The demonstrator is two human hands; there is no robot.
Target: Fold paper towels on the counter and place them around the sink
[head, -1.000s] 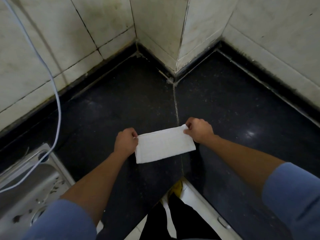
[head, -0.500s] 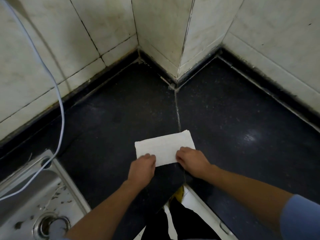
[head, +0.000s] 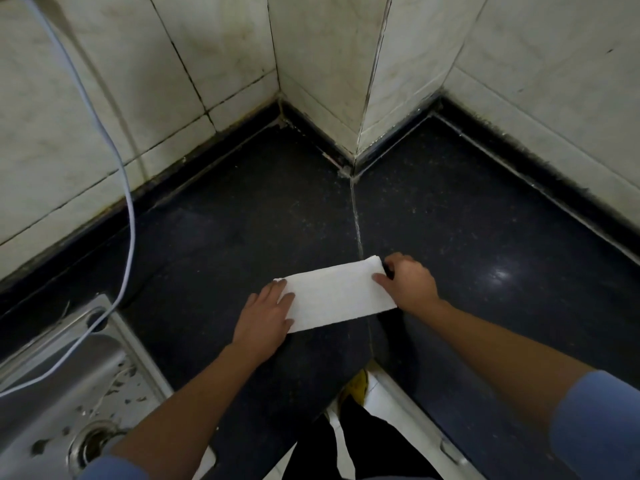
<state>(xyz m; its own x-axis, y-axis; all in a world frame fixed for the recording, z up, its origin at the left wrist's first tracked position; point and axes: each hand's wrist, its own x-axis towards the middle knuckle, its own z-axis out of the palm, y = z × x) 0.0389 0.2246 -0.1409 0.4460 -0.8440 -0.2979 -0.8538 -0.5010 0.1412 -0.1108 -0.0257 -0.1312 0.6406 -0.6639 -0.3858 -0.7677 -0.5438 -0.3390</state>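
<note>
A white paper towel (head: 337, 294), folded into a long strip, lies flat on the black counter (head: 242, 220) near its inner corner. My left hand (head: 265, 313) rests on the towel's left end with fingers straight, pressing it down. My right hand (head: 407, 284) is at the towel's right end, thumb on top of the paper and fingers curled at its edge. The steel sink (head: 52, 386) sits at the lower left, apart from the towel.
A white cable (head: 128, 209) hangs down the tiled wall and drops into the sink. Tiled walls (head: 329, 64) close the counter at the back, with a jutting corner. The sink drain (head: 93, 441) shows at the bottom left. The counter's front edge cuts inward below the towel.
Both hands went from the towel's far corners to its near edge, then folded it over. The towel is now a narrower strip, with my hands at its two ends.
</note>
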